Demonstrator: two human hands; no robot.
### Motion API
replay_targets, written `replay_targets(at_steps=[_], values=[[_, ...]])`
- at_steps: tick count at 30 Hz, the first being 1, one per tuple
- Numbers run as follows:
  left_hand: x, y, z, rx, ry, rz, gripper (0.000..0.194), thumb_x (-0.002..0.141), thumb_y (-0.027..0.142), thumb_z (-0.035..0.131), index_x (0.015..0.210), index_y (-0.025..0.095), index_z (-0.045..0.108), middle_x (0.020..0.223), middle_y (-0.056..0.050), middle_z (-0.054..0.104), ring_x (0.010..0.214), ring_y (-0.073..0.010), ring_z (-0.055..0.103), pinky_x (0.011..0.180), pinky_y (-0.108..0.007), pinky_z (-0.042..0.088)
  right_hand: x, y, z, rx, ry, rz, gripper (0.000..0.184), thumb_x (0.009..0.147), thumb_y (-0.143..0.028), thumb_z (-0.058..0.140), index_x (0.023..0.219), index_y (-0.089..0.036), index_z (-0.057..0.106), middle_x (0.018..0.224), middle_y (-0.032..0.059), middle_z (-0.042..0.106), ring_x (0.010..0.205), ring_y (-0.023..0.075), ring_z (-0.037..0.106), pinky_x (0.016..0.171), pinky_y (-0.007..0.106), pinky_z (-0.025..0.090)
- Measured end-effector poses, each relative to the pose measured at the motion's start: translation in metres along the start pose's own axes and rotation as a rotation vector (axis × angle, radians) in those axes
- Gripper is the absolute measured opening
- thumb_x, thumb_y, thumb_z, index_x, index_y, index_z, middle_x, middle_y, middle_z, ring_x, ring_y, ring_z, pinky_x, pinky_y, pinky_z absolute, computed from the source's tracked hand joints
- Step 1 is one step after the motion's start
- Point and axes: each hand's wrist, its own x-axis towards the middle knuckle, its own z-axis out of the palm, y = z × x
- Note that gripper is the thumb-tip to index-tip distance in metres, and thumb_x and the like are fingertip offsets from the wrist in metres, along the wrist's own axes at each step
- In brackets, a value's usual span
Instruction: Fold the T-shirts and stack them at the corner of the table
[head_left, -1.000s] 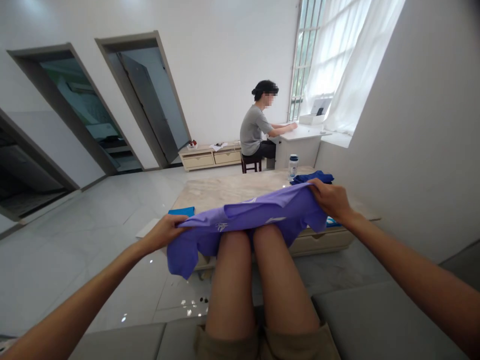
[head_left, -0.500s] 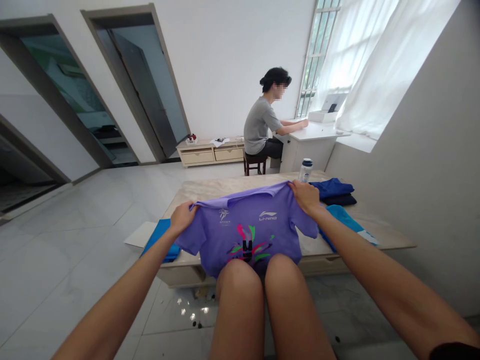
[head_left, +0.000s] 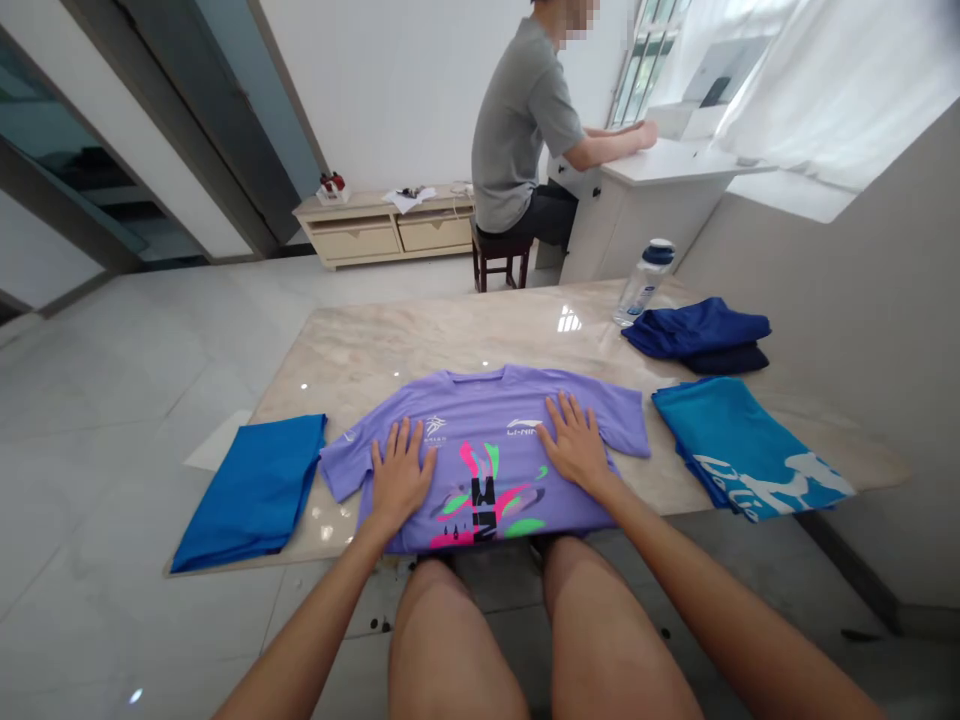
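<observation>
On the tabletop (head_left: 420, 325), purple shirt (head_left: 480, 408) now lowered flat, left hand (head_left: 400, 487), right hand (head_left: 577, 448) atop, fingers (head_left: 404, 436) spread

Single head-worn view, forward and downward

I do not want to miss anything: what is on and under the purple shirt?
The left hand and right hand rest on the shirt; the table is under it. Anything else beneath is covered.

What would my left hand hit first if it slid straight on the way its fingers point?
Your left hand lies on the shirt; past that and the table, the low cabinet looks first in line, though depth is unclear.
</observation>
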Motion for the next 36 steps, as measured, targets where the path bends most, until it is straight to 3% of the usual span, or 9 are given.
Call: replay_targets(at_steps=[10,13,16,19,24,27,29,31,36], values=[[0.18,-0.008,0.01,-0.049,-0.042,-0.025,0.074,0.111,0.054,0.034,0.174,0.015,0.034,0.184,-0.019,0.021,0.172,-0.0391,0.014,0.133,-0.073,0.004,0.205,0.021,0.02,-0.007,-0.046,-0.07,0.072,0.113,-0.055,0.029,0.173,-0.016,0.036,0.182,0.0171,0.028,0.167,0.0389,0.024,0.132,0.07,0.016],[0.204,-0.002,0.003,-0.059,-0.092,0.0,0.073,0.111,0.05,0.033,0.174,0.012,0.033,0.183,-0.02,0.023,0.171,-0.0399,0.016,0.133,-0.075,-0.001,0.226,0.006,0.015,-0.024,-0.003,-0.143,0.07,0.113,-0.05,0.035,0.169,-0.009,0.043,0.178,0.0215,0.035,0.167,0.0421,0.022,0.131,0.076,0.002],[0.162,0.008,-0.006,-0.074,-0.057,0.119,0.072,0.111,0.044,0.033,0.174,0.009,0.029,0.183,-0.019,0.025,0.171,-0.0349,0.02,0.138,-0.065,0.003,0.179,-0.017,0.0,-0.01,0.05,-0.264,0.069,0.113,-0.045,0.035,0.171,-0.008,0.038,0.18,0.0211,0.029,0.17,0.0392,0.016,0.134,0.071,0.005],[0.063,0.002,-0.009,-0.09,-0.036,0.187,0.069,0.111,0.047,0.033,0.173,0.017,0.036,0.181,-0.014,0.033,0.169,-0.0308,0.027,0.14,-0.057,0.009,0.076,-0.014,-0.011,0.025,-0.058,-0.344,0.068,0.115,-0.049,0.029,0.173,-0.015,0.037,0.182,0.0147,0.029,0.17,0.032,0.022,0.136,0.058,0.02],[-0.127,-0.053,-0.014,-0.127,0.065,-0.034,0.066,0.106,0.049,0.035,0.16,0.017,0.056,0.17,-0.018,0.05,0.162,-0.0383,0.04,0.135,-0.066,0.024,-0.113,0.058,-0.022,0.013,0.048,-0.024,0.064,0.112,-0.046,0.03,0.171,-0.023,0.044,0.176,0.0133,0.042,0.166,0.0363,0.033,0.131,0.067,0.029],[-0.202,-0.082,-0.02,-0.26,0.128,-0.125,0.06,0.098,0.056,0.044,0.14,0.023,0.071,0.154,-0.019,0.066,0.147,-0.0396,0.059,0.126,-0.061,0.043,-0.192,0.091,-0.026,0.135,0.184,0.004,0.056,0.108,-0.042,0.039,0.154,-0.02,0.063,0.158,0.0199,0.062,0.15,0.0376,0.055,0.124,0.063,0.042],[-0.224,-0.091,-0.02,-0.386,0.125,-0.252,0.054,0.091,0.063,0.05,0.121,0.027,0.076,0.132,-0.018,0.077,0.13,-0.0411,0.07,0.116,-0.061,0.053,-0.219,0.096,-0.024,0.274,0.233,0.05,0.047,0.106,-0.042,0.044,0.136,-0.019,0.073,0.136,0.0208,0.074,0.129,0.0357,0.07,0.113,0.057,0.054],[-0.224,-0.091,-0.017,-0.541,0.099,-0.367,0.06,0.08,0.073,0.056,0.111,0.025,0.075,0.12,-0.018,0.08,0.119,-0.0431,0.074,0.106,-0.062,0.059,-0.225,0.09,-0.019,0.424,0.238,0.144,0.043,0.102,-0.046,0.047,0.118,-0.019,0.077,0.118,0.0192,0.079,0.108,0.0341,0.076,0.1,0.053,0.06],[-0.177,-0.055,-0.015,-0.908,0.026,-0.559,0.096,0.05,0.088,0.069,0.111,0.014,0.074,0.125,-0.027,0.078,0.117,-0.0442,0.077,0.098,-0.052,0.063,-0.188,0.055,-0.016,0.677,0.217,0.4,0.057,0.08,-0.069,0.066,0.1,-0.018,0.078,0.104,0.0184,0.082,0.097,0.0377,0.077,0.083,0.048,0.063]])
